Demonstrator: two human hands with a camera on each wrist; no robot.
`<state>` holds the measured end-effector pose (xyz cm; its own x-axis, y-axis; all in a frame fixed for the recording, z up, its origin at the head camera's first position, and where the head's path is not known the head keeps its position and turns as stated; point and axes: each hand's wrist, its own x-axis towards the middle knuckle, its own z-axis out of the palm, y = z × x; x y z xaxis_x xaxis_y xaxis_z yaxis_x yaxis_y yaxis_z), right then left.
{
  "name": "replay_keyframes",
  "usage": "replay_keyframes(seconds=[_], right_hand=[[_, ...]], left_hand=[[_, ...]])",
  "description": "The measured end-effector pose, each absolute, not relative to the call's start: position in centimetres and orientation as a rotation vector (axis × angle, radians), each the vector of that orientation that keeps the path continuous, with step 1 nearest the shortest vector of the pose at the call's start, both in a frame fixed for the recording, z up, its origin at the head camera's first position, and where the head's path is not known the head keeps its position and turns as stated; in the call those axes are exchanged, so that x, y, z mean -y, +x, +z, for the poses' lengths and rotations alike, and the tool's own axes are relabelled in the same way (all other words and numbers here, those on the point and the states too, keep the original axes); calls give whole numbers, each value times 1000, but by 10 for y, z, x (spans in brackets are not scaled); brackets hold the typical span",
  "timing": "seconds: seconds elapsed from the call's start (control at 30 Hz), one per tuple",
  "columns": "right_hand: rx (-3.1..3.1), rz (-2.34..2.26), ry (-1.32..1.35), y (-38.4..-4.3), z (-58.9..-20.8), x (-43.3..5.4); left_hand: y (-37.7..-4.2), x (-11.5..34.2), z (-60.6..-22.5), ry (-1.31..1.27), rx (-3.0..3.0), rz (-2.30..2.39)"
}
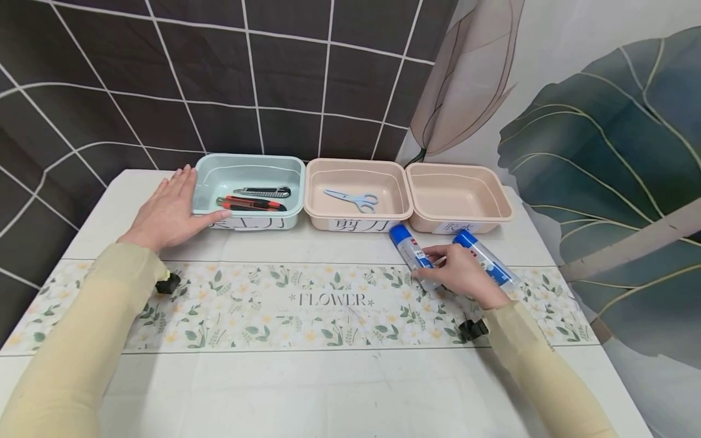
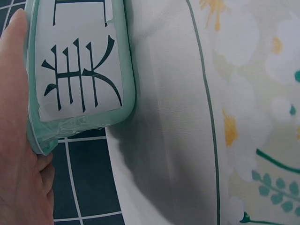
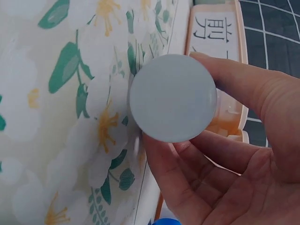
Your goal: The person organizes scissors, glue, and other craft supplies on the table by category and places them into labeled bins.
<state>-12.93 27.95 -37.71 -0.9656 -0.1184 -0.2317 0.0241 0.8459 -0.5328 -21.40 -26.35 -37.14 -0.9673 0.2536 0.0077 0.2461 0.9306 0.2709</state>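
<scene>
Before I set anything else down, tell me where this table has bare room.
Free: the white front strip between the sleeves; the middle of the floral band, left of the right hand; and the floor of the rightmost bin. Crowded: near that bin's front, where the hand pinches one blue-capped bottle beside a second bottle.

The white, flower-printed table [image 1: 263, 389] holds three bins [image 1: 387, 185] and a blue-capped bottle [image 1: 493, 266].

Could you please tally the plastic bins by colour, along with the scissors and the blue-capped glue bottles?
Light blue bin: 1
Pink bins: 2
Light blue scissors: 1 pair
Blue-capped glue bottles: 2
Total: 6
</scene>
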Motion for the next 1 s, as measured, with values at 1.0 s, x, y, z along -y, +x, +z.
replay_keyframes(seconds=[1.0], right_hand=[[-2882, -952, -152, -108, -326, -316]], left_hand=[[-215, 265, -373, 386, -3053, 426]])
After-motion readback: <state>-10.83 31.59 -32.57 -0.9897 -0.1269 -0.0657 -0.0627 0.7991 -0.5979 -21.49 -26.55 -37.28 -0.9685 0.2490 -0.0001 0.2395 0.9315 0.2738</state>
